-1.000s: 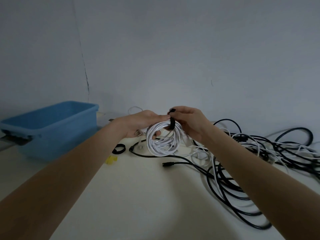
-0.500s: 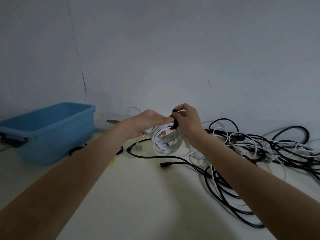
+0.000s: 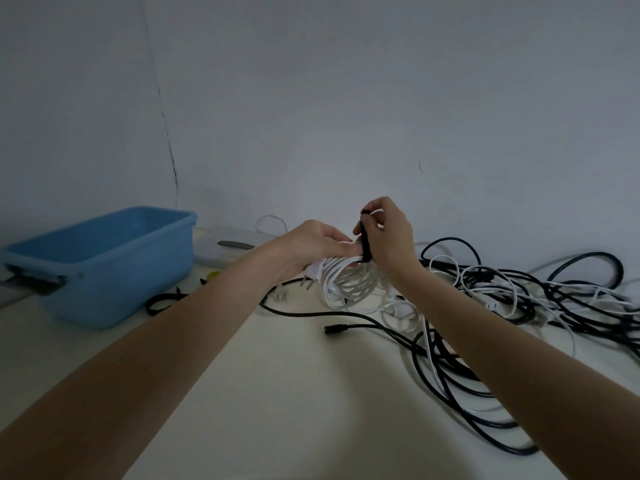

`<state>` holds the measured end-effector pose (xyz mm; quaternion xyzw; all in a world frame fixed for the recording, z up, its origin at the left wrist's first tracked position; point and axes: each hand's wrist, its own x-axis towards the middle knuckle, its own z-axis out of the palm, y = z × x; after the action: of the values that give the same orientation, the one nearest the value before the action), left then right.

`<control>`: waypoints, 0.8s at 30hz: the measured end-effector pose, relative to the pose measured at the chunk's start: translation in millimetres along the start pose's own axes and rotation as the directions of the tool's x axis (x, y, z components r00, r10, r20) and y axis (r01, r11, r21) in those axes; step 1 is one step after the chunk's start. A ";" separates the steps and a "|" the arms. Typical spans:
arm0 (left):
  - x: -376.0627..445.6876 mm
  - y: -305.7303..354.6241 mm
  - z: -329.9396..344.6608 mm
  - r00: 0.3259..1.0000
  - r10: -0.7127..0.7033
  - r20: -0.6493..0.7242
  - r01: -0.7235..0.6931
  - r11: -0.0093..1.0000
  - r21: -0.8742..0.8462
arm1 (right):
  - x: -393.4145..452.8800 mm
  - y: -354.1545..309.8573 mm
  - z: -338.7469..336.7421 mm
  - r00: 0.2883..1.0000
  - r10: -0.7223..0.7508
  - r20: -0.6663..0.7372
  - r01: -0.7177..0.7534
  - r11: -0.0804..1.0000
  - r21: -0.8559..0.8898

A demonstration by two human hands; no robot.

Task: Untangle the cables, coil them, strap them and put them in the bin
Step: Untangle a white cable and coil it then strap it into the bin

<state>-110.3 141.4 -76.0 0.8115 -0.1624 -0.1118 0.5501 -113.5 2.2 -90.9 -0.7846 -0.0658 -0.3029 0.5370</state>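
Blue plastic bin (image 3: 104,268) sits at the worktop's (image 3: 277,410) far left edge, open-topped, latch on its near end. Nothing visible inside from this angle. Behind it, against the wall, a pale flat lid-like piece (image 3: 225,245); cannot tell what it is.

Loose black strap (image 3: 162,301) lies curled on the worktop just right of the bin, spare for the next coil.

Your left hand (image 3: 311,247) is curled around the left side of the white cable coil (image 3: 346,282), which is held up off the worktop, mid-width, toward the far edge. The plug end (image 3: 313,271) pokes out under your fingers.

Your right hand (image 3: 388,233) pinches a black strap (image 3: 364,237) that stands up from the top of the coil. Strap looks wrapped around the bundle but not yet closed: strapping step, judged.

Handling: the coil is light and springy; loops will fan open if your left grip eases. Hold across all the loops beside the strap, not on the plug. The strap is soft; pull the tail snug before pressing it shut.

A black cable with its connector end (image 3: 334,329) runs along the worktop below the coil.

Toward the right edge, the tangle of black and white cables (image 3: 519,292) is still knotted together. Most of the task remains. Watch for a trailing white lead snagging that pile when you carry the coil to the bin.
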 end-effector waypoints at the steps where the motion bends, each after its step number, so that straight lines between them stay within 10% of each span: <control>1: 0.3 -0.3 -0.8 1.000 0.003 -0.002 -0.003 1.000 0.022 | 0.7 -0.3 -2.0 0.997 -0.068 0.024 0.070 0.996 -0.055; 7: -0.5 -0.2 -3.0 0.997 -0.008 0.072 0.006 1.000 0.025 | 2.5 -1.6 -8.2 0.937 -0.293 0.191 0.337 0.902 -0.269; 24: -1.1 13.3 17.9 0.997 0.062 0.050 -0.068 0.989 0.132 | 11.5 7.2 -15.7 0.985 -0.086 0.148 0.123 0.956 -0.266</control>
<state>-119.7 121.9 -70.2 0.8381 -0.2086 -0.1012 0.4938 -107.5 -17.2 -86.6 -0.8654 -0.1008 -0.2835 0.4008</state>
